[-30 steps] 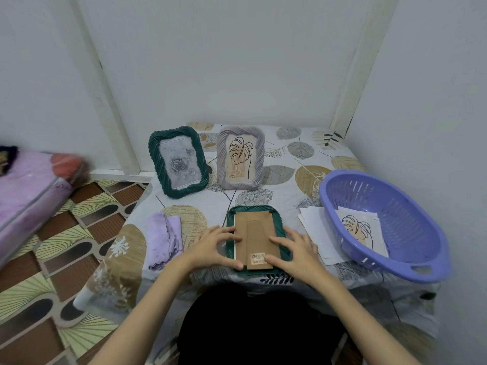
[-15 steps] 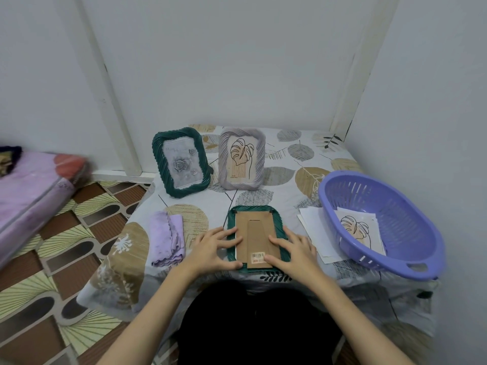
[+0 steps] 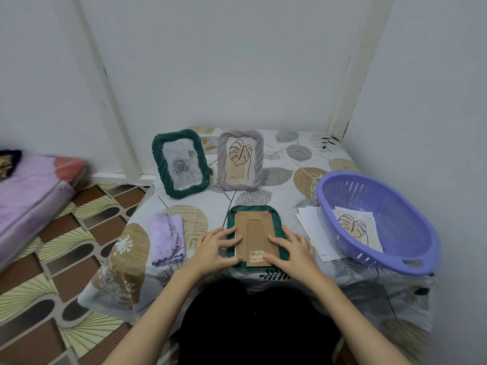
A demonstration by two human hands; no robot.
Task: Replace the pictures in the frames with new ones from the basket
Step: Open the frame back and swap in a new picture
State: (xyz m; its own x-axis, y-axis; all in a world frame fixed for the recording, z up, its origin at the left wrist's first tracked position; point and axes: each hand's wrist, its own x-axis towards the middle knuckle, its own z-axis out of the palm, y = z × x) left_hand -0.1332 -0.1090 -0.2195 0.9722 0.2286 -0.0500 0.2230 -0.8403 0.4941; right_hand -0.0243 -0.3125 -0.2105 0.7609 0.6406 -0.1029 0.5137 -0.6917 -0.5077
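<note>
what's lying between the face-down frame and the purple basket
In the head view, a loose stack of white papers lies on the tablecloth between the face-down green frame and the purple basket, its right part hidden behind the basket's rim.

Both hands, the left hand and right hand, press flat on the face-down green frame at the counter's near edge, fingers on its cardboard back.

I note small shifts only. The left hand now has its fingers spread flatter across the left side of the brown backing board, reaching further in than a second ago. The right hand has slid slightly up the green frame edge, fingertips on the board. The view has tilted a little.
</note>
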